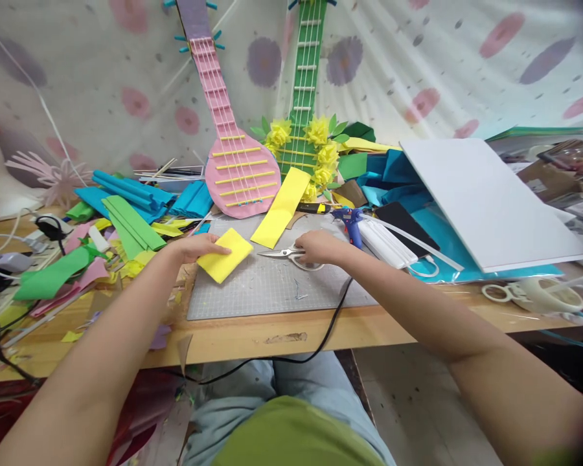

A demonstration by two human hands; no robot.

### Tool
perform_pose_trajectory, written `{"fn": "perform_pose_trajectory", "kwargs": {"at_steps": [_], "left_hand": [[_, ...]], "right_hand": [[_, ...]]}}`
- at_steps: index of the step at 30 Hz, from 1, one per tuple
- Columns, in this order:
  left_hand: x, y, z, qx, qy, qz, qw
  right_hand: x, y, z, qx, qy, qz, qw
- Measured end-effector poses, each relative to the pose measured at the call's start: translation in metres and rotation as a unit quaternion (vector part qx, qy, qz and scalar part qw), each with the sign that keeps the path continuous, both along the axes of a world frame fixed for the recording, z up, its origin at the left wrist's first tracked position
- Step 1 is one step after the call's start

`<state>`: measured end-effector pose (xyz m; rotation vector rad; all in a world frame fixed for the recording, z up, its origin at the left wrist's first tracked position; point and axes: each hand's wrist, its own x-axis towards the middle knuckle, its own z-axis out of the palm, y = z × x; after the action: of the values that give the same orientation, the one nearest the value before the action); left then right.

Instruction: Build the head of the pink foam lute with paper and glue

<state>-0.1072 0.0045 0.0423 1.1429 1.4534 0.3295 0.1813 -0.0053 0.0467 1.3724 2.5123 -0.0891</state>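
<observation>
Between the thumb and fingers of my left hand point(197, 247) is a folded square of yellow crepe paper point(226, 255), tilted over the grey cutting mat point(252, 301). My right hand point(315, 247) is closed on a pair of scissors point(284, 254), whose tips point left toward the yellow square without touching it. A longer yellow paper strip point(282, 207) lies behind, between the hands, its far end against the instruments. A blue hot glue gun point(350, 226) rests just past my right hand, with a yellow-and-black cutter point(313, 208) near it.
A pink paper guitar point(243, 175) and a green one point(304, 97) with yellow flowers lean at the back. Green paper strips point(131, 223) and scraps crowd the left. A white board point(490, 200) and a white power bank-like block point(386, 243) lie right. A black cable point(337, 317) crosses the table edge.
</observation>
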Motion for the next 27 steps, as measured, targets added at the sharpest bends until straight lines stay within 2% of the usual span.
{"fn": "perform_pose_trajectory", "kwargs": {"at_steps": [3,6,9,11,13,14,16,18,22,27], "left_hand": [[0.002,0.002,-0.002,-0.019,0.068,-0.075,0.995],[0.01,0.009,-0.001,0.03,0.196,-0.158,0.967],[0.023,0.012,0.002,0.133,0.364,-0.24,0.89],[0.031,0.012,0.004,0.174,0.439,-0.272,0.839],[0.037,0.011,0.007,0.184,0.487,-0.274,0.809],[0.039,0.012,0.008,0.186,0.499,-0.267,0.803],[0.045,0.018,0.011,0.202,0.495,-0.238,0.811],[0.055,0.029,0.012,0.24,0.455,-0.19,0.836],[0.088,0.057,0.001,0.301,0.376,-0.072,0.874],[0.131,0.081,-0.02,0.253,0.347,0.007,0.903]], "right_hand": [[0.0,-0.001,0.005,0.007,-0.047,-0.021,0.999],[0.002,-0.001,0.009,0.031,-0.031,-0.043,0.998],[0.005,0.002,0.007,0.059,0.045,-0.073,0.995],[0.007,0.004,0.001,0.077,0.103,-0.109,0.986],[0.008,0.005,-0.007,0.094,0.158,-0.147,0.972],[0.008,0.006,-0.012,0.101,0.183,-0.165,0.964],[0.007,0.006,-0.022,0.118,0.228,-0.2,0.946],[0.006,0.006,-0.032,0.134,0.259,-0.233,0.928],[0.005,0.006,-0.048,0.14,0.274,-0.255,0.917],[0.007,0.006,-0.055,0.148,0.299,-0.247,0.91]]}}
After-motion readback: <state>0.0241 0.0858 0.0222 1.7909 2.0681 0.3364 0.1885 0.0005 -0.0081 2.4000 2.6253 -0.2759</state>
